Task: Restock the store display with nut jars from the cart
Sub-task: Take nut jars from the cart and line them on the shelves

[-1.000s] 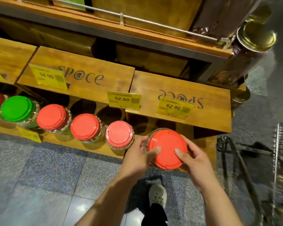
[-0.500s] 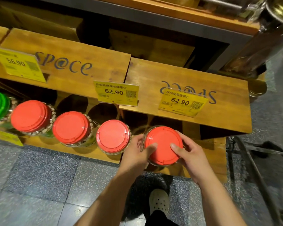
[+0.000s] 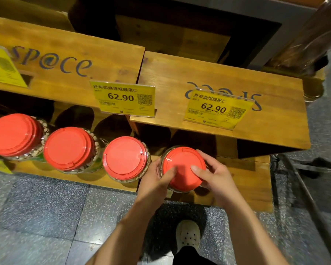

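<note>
A clear nut jar with a red lid (image 3: 182, 165) sits at the right end of a row on the low wooden shelf (image 3: 243, 186). My left hand (image 3: 155, 184) grips its left side, thumb lying across the lid. My right hand (image 3: 213, 176) grips the right side, thumb on the lid too. Three more red-lidded jars stand in the row to the left: one (image 3: 125, 158) right beside the held jar, another (image 3: 69, 149), and a third (image 3: 14, 134) farthest left.
Wooden crates marked "sp@ce" (image 3: 227, 111) overhang the shelf and carry yellow price tags (image 3: 217, 109) reading 62.90. A dark metal cart frame (image 3: 302, 176) stands at the right on the speckled floor. My shoe (image 3: 187, 236) is below the jar.
The view has closed in on the shelf. Both hands have carried the jar forward and down into the row beside the other red-lidded jars.
</note>
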Motion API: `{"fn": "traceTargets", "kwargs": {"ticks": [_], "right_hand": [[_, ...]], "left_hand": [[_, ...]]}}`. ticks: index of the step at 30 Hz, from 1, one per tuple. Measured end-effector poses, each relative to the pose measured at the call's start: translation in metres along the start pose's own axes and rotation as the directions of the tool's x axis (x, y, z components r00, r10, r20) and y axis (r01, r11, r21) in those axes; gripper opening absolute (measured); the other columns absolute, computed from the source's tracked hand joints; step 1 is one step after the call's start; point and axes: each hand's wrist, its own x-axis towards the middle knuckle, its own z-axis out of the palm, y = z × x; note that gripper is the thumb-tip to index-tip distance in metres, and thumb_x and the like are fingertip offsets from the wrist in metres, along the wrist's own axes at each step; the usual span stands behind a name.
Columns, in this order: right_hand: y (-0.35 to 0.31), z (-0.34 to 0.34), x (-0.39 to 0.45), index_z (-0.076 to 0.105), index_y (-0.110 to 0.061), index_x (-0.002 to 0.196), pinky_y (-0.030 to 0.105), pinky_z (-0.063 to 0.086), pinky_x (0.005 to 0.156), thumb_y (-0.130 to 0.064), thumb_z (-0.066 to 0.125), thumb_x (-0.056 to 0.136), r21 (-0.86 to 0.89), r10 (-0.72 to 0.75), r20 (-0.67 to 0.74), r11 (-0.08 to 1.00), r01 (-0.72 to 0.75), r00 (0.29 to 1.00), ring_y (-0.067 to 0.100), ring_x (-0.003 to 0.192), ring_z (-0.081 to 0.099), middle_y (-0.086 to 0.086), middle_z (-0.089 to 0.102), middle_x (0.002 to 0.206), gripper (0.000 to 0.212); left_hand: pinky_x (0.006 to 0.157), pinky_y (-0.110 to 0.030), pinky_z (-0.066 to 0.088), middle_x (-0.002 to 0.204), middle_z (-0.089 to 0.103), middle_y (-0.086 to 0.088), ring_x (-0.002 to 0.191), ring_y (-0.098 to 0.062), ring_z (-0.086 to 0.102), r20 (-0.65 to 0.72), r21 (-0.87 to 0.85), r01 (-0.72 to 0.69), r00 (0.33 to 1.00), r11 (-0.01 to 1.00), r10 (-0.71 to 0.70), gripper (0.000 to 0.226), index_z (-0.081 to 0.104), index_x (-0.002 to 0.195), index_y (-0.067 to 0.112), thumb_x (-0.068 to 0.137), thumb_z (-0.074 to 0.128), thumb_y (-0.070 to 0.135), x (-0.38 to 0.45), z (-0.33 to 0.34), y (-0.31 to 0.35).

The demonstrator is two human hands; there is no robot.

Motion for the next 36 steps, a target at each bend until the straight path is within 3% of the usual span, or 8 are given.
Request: {"fn": "traceTargets", "kwargs": {"ticks": [10, 14, 18, 21, 24, 27, 32, 36], "right_hand": [[-0.004, 0.010, 0.005, 0.058, -0.030, 0.141, 0.050, 0.059, 0.093, -0.015, 0.079, 0.086, -0.053, -0.006, -0.018, 0.999, 0.005, 1.000, 0.019, 0.110, 0.069, -0.016, 0.072, 0.109, 0.060], [-0.003, 0.011, 0.006, 0.056, -0.026, 0.144, 0.044, 0.060, 0.092, -0.013, 0.077, 0.088, -0.045, 0.000, -0.030, 0.999, -0.001, 1.000, 0.014, 0.104, 0.070, -0.015, 0.071, 0.109, 0.061], [-0.007, 0.018, 0.001, 0.053, -0.026, 0.145, 0.031, 0.062, 0.085, -0.011, 0.074, 0.091, -0.038, 0.010, -0.020, 0.999, -0.011, 1.000, 0.013, 0.109, 0.067, -0.005, 0.065, 0.128, 0.060], [-0.009, 0.024, -0.002, 0.051, -0.032, 0.147, 0.046, 0.051, 0.107, -0.021, 0.077, 0.090, -0.111, -0.010, -0.056, 0.994, 0.004, 0.998, 0.026, 0.135, 0.052, 0.004, 0.047, 0.155, 0.063], [-0.019, 0.025, -0.019, 0.050, -0.030, 0.148, 0.043, 0.039, 0.116, -0.033, 0.076, 0.091, -0.181, -0.043, -0.190, 0.983, 0.008, 0.981, 0.025, 0.146, 0.037, 0.000, 0.039, 0.160, 0.063], [-0.034, 0.018, -0.049, 0.051, -0.029, 0.146, 0.047, 0.039, 0.116, -0.036, 0.075, 0.091, -0.212, -0.038, -0.250, 0.977, -0.016, 0.968, 0.024, 0.144, 0.039, 0.000, 0.044, 0.156, 0.060], [-0.081, 0.011, -0.120, 0.059, -0.025, 0.140, 0.036, 0.044, 0.102, -0.036, 0.077, 0.089, -0.337, -0.072, -0.228, 0.941, -0.010, 0.971, 0.017, 0.129, 0.052, 0.000, 0.059, 0.138, 0.055], [-0.130, -0.003, -0.184, 0.063, -0.028, 0.134, 0.028, 0.044, 0.089, -0.032, 0.080, 0.086, -0.461, -0.142, -0.213, 0.887, 0.028, 0.967, 0.019, 0.121, 0.060, 0.001, 0.065, 0.131, 0.051]], "left_hand": [[0.113, -0.038, 0.040, 0.150, 0.052, 0.003, 0.126, -0.012, 0.051, -0.023, 0.112, 0.024, 0.999, 0.993, -0.022, 0.102, 0.021, 0.162, 0.026, 0.075, 0.052, 0.070, 0.003, 0.000, 0.001], [0.111, -0.042, 0.042, 0.148, 0.055, 0.003, 0.132, -0.020, 0.053, -0.028, 0.193, 0.063, 0.998, 0.979, -0.058, 0.092, 0.025, 0.160, 0.028, 0.082, 0.048, 0.072, 0.000, 0.000, 0.004], [0.092, -0.030, 0.041, 0.126, 0.063, 0.011, 0.109, -0.012, 0.057, -0.047, 0.243, 0.059, 0.998, 0.968, -0.049, 0.053, 0.041, 0.149, 0.029, 0.101, 0.054, 0.047, -0.008, -0.001, 0.013], [0.091, -0.029, 0.045, 0.104, 0.061, 0.020, 0.105, -0.011, 0.060, -0.057, 0.298, 0.059, 0.997, 0.953, -0.044, 0.041, 0.051, 0.140, 0.031, 0.101, 0.057, 0.043, -0.021, -0.003, 0.024], [0.098, -0.031, 0.050, 0.111, 0.060, 0.019, 0.105, -0.009, 0.057, -0.016, 0.322, 0.030, 1.000, 0.946, -0.026, 0.048, 0.048, 0.143, 0.029, 0.099, 0.061, 0.042, -0.043, -0.008, 0.037], [0.086, -0.018, 0.042, 0.112, 0.057, 0.015, 0.100, -0.003, 0.054, 0.021, 0.402, -0.010, 1.000, 0.916, 0.002, 0.048, 0.048, 0.145, 0.021, 0.101, 0.060, 0.038, -0.072, -0.012, 0.056], [0.110, -0.034, 0.042, 0.151, 0.052, -0.008, 0.137, -0.026, 0.050, 0.039, 0.565, -0.087, 0.996, 0.820, 0.080, 0.064, 0.041, 0.154, 0.012, 0.102, 0.056, 0.046, -0.126, -0.012, 0.108], [0.102, -0.036, 0.048, 0.142, 0.060, -0.012, 0.122, -0.033, 0.061, 0.104, 0.664, -0.193, 0.981, 0.722, 0.167, 0.058, 0.047, 0.150, 0.018, 0.100, 0.057, 0.046, -0.180, -0.007, 0.159]]}}
